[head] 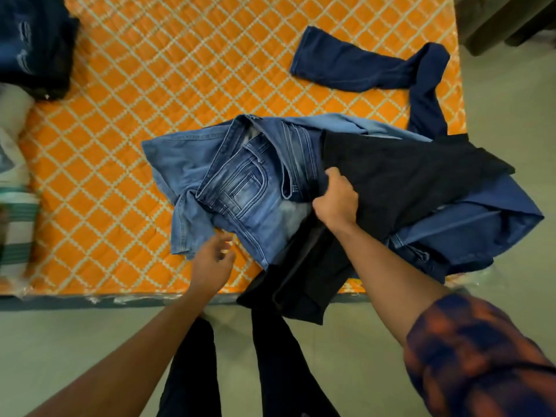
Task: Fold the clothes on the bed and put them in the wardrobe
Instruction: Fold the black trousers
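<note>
- Clothes pile (288,236) lies at the near right of the orange bed (150,85); we count three pieces in it.
- One pair of light blue jeans (234,182), waistband up, spread flat.
- One black garment (406,176) across the jeans, its lower part hanging over the bed edge.
- One mid-blue piece (481,224) under the black one, at the bed's right corner.
- One pair of dark navy jeans (355,67) farther back, bent at the knee.
- One dark denim heap (33,46) at the far left; one striped cloth (18,224) below it, blurred.
- Right hand (335,200) grips the black garment's edge, fingers curled.
- Left hand (212,260) is relaxed, holding nothing, just beside the light jeans' hem.
</note>
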